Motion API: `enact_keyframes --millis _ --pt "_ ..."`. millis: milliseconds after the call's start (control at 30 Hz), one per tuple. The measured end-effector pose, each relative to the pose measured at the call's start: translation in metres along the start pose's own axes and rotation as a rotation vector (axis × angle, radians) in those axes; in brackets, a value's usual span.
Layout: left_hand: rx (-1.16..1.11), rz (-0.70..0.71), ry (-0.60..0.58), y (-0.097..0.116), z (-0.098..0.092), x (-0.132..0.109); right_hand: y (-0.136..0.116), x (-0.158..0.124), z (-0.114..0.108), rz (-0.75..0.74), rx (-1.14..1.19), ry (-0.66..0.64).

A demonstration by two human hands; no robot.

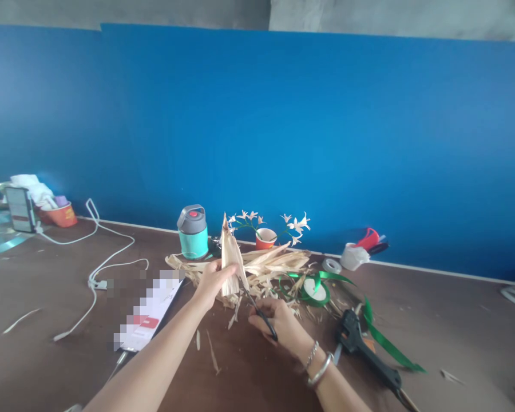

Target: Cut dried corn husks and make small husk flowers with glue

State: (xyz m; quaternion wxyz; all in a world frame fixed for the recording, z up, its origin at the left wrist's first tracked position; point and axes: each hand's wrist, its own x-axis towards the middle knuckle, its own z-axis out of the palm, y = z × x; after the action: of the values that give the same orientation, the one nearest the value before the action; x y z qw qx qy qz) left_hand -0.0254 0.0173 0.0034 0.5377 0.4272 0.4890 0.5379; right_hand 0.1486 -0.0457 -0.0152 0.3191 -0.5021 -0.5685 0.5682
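My left hand (211,284) pinches a pale dried corn husk (230,260), held upright with its brownish tip pointing up. My right hand (281,325) grips a pair of black-handled scissors (264,321); their blades reach up to the lower right side of the husk. Whether the blades are apart or closed on it, I cannot tell. Behind both hands lies a heap of dried husks (278,260), with cut scraps scattered around it. A spool of green ribbon (315,290) sits to the right of the heap.
A black glue gun (364,346) lies right of my right arm. Left of my left arm is a phone (152,317) with a white cable (111,256). At the back stand a teal flask (193,237), an orange cup (265,239) with husk flowers, and a tape roll (332,265).
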Motion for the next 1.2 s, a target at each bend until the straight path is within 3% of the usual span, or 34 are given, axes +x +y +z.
enact_keyframes --millis 467,1200 --pt "-0.029 0.03 0.03 -0.004 -0.001 0.003 -0.001 -0.003 0.003 0.031 0.1 -0.083" --pt "-0.034 0.047 0.011 -0.003 0.003 -0.001 0.008 0.001 0.003 -0.013 0.035 -0.082"
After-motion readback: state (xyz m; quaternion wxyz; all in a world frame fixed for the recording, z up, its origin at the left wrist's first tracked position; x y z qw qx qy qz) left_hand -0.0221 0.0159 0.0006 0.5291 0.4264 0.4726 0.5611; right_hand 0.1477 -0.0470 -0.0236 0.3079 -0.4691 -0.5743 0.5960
